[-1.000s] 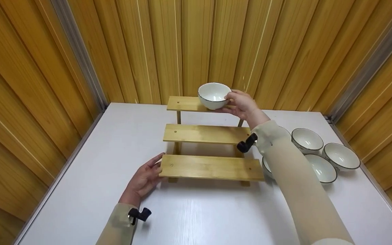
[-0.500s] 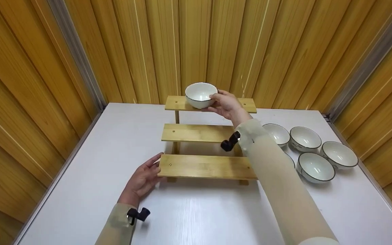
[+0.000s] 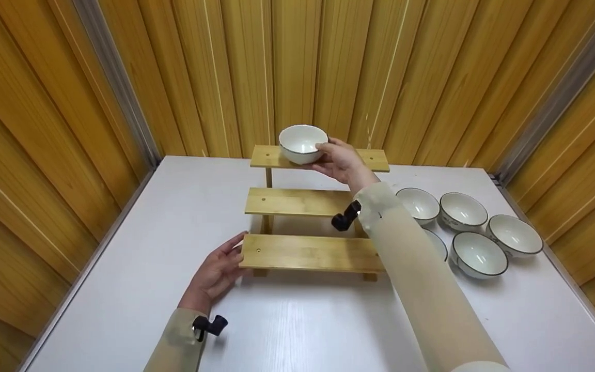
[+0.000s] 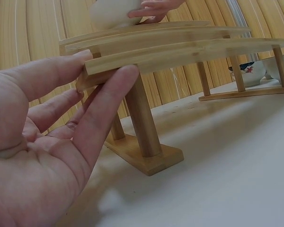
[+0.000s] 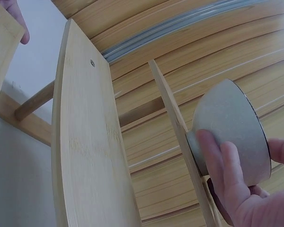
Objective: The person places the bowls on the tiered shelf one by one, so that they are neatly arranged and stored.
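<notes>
One bowl is upright at the top board of the rack, left of its middle, foot against the wood; the right hand has its fingers pinching it at rim and underside, so this placing looks nearly done, lacking the release; the left hand has its fingers pinching the low board's left end; five other bowls stand on the desk to the right, not yet racked.
</notes>
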{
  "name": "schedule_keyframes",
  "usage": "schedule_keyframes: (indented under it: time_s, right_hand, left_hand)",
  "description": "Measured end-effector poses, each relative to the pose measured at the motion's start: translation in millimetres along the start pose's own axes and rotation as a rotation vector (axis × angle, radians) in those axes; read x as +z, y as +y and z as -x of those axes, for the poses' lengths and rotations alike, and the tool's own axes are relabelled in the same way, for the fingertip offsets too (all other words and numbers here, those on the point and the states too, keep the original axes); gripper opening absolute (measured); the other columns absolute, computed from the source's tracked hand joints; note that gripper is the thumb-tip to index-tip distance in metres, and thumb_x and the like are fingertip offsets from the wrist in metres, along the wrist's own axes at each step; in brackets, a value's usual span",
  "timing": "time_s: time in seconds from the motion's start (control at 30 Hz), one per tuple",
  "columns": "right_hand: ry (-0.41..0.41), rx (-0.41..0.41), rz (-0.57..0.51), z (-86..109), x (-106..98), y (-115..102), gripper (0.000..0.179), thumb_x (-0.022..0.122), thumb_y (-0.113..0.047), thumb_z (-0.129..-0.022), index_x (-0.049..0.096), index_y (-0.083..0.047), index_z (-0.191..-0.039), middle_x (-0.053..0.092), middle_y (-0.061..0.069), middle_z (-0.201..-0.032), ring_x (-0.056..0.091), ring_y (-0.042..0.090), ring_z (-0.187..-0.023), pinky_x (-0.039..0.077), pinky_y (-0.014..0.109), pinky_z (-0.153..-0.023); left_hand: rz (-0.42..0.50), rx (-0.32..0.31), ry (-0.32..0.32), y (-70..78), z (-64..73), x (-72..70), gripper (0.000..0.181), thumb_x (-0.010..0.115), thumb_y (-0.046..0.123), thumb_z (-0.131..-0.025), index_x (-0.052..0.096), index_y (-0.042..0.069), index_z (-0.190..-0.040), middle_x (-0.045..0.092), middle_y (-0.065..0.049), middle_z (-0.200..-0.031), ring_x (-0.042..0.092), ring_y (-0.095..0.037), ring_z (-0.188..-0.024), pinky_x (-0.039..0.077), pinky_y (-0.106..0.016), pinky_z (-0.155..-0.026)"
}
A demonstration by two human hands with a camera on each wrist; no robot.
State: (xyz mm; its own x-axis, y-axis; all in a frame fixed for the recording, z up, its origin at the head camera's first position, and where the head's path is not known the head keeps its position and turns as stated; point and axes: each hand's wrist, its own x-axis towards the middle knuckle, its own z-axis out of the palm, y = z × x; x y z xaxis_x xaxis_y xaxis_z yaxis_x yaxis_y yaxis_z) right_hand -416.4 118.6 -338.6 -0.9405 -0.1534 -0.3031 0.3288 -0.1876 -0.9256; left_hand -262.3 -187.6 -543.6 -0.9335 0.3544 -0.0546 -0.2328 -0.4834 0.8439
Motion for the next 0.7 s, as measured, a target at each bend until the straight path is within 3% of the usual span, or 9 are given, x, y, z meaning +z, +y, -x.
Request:
schedule_keyframes:
  time_s: [0.17, 0.33, 0.53, 0.7]
  right_hand:
    - [-0.022, 0.029, 0.009, 2.1, -7, -2, 0.061, 0.057, -0.025, -0.106, 0.031, -0.026, -0.161, 0.047, 0.021, -0.156, 0.057, 0.037, -0.137, 0.061, 0.028, -0.073]
    - [-0.06, 0.034, 0.02, 11.4, -21, 0, 0.062, 0.055, -0.029, -0.107, 0.027, -0.027, -0.163, 0.047, 0.019, -0.158, 0.056, 0.037, -0.139, 0.061, 0.03, -0.079]
    - [-0.106, -0.011, 0.04, 36.9, -44, 6, 0.062, 0.051, -0.028, -0.108, 0.024, -0.022, -0.163, 0.039, 0.019, -0.162, 0.05, 0.038, -0.143, 0.057, 0.034, -0.092]
    - [-0.157, -0.068, 0.073, 64.6, -71, 11, 0.06, 0.047, -0.027, -0.11, 0.022, -0.019, -0.164, 0.034, 0.019, -0.165, 0.053, 0.034, -0.138, 0.056, 0.033, -0.093]
  left_hand:
    - [0.006, -0.001, -0.012, 0.2, -3.5, 0.2, 0.066, 0.05, -0.006, -0.103, 0.025, 0.008, -0.163, 0.056, -0.006, -0.141, 0.063, -0.02, -0.125, 0.056, -0.033, -0.101]
    - [-0.03, -0.012, -0.008, -0.7, -4.5, 0.4, 0.068, 0.05, -0.004, -0.104, 0.022, 0.009, -0.164, 0.054, -0.004, -0.139, 0.064, -0.018, -0.12, 0.059, -0.029, -0.093]
    - [-0.029, -0.021, -0.017, -0.8, -4.3, -0.5, 0.068, 0.051, -0.003, -0.103, 0.023, 0.009, -0.164, 0.055, -0.005, -0.14, 0.064, -0.019, -0.12, 0.059, -0.03, -0.091]
    - [-0.024, -0.016, -0.02, 0.5, -1.2, -4.3, 0.066, 0.048, -0.005, -0.104, 0.022, 0.008, -0.164, 0.055, -0.004, -0.14, 0.065, -0.019, -0.119, 0.059, -0.031, -0.092]
